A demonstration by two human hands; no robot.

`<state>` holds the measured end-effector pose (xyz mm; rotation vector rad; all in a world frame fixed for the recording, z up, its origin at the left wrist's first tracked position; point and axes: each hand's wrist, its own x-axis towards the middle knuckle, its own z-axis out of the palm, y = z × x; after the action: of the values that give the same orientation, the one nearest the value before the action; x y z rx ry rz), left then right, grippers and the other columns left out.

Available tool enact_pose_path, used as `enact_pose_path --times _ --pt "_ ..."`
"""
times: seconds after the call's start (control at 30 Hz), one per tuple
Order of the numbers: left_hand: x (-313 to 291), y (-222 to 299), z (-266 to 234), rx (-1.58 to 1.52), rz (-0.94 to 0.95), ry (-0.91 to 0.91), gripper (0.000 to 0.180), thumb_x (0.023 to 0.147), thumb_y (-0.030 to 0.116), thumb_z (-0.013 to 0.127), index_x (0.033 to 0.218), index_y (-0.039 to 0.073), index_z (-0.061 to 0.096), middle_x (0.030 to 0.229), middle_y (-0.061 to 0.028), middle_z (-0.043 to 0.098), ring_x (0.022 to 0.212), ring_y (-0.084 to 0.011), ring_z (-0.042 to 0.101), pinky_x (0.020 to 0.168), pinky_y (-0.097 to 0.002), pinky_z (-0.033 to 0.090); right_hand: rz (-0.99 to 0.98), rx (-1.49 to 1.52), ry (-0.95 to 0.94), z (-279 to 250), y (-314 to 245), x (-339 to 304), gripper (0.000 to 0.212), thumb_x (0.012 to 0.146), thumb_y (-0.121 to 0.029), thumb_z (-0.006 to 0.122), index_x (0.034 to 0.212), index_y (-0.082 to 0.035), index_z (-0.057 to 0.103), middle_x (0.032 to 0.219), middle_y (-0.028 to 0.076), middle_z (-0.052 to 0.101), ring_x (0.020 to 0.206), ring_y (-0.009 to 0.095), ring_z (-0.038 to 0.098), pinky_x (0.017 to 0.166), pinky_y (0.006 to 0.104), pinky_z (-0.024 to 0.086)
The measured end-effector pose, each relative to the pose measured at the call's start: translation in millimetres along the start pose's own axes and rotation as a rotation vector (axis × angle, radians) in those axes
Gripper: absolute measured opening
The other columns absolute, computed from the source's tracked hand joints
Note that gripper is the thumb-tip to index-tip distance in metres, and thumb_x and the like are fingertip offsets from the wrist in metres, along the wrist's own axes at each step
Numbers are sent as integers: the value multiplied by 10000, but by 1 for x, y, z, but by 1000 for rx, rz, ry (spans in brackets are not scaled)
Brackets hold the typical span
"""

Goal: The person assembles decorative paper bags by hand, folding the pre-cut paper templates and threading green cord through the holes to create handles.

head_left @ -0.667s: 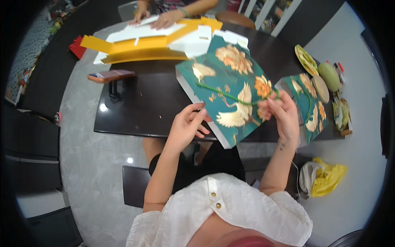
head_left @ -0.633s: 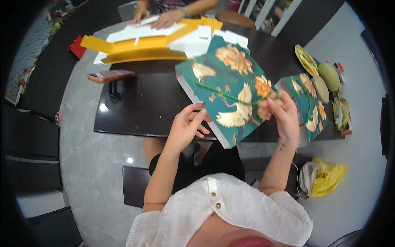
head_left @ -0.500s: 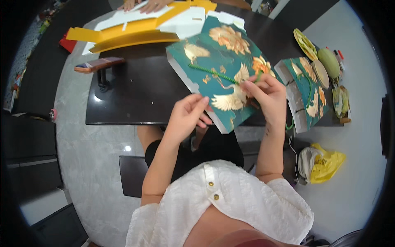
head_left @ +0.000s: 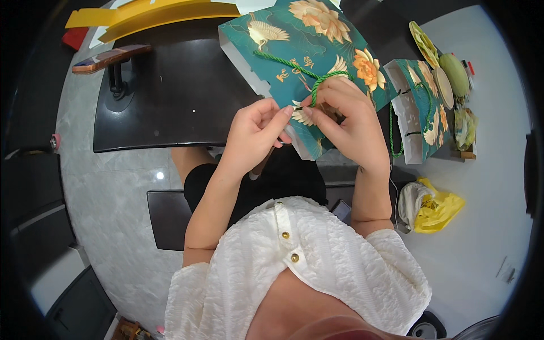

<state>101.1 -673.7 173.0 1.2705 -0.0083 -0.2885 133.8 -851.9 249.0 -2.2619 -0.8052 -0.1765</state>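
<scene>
A teal gift bag (head_left: 317, 48), printed with cranes and orange lotus flowers, lies tilted at the table's near edge. My left hand (head_left: 258, 133) is closed on the bag's lower-left edge, thumb on top and fingers partly hidden beneath. A twisted green cord (head_left: 286, 62) runs across the bag's face and loops back towards me. Between thumb and finger, my right hand (head_left: 348, 122) pinches the cord near its dark end, close to my left thumb tip. Just to the right stands a second, matching gift bag (head_left: 416, 107) with green cord hanging from it.
On the dark table (head_left: 175, 85), a phone (head_left: 110, 58) rests on a black stand. Yellow and white flat cardboard (head_left: 170, 14) lies at the far side. A green melon (head_left: 454, 75) and other goods sit at the right. Below them is a yellow plastic bag (head_left: 439, 209).
My right hand has drawn the cord end down and left to my left thumb, so the cord now forms a loop. The view has shifted, and the hands across the table are out of sight.
</scene>
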Motion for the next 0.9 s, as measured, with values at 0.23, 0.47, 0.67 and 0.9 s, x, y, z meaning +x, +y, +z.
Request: enact_pose_path --times 0.23,0.47,0.67,0.9 --pt "-3 -3 5 116 109 19 186 995 177 536 920 14 583 713 -22 626 602 -59 602 560 -187 474 -106 -159 -63 0 -12 5 131 724 -4 686 788 10 572 811 110 574 757 298 547 658 368 448" --pt "-4 0 2 29 89 -22 248 992 197 531 845 -1 552 714 -61 638 597 -81 603 552 -223 481 -163 -342 -172 2 -25 11 153 689 5 667 820 2 588 832 103 562 781 308 567 667 388 470" --pt "-3 -6 -6 -105 145 -61 249 1027 206 442 905 17 546 750 -66 644 604 -85 592 573 -219 485 -119 -145 -106 -2 -11 18 161 703 -35 759 822 -6 655 756 89 609 710 248 598 625 340 474" --pt "-5 -5 -11 -130 106 -139 170 1002 155 463 950 22 555 810 -52 643 644 -73 595 593 -205 476 -43 -111 107 16 -7 -12 281 709 -128 779 962 -45 690 807 64 594 790 255 580 694 363 460"
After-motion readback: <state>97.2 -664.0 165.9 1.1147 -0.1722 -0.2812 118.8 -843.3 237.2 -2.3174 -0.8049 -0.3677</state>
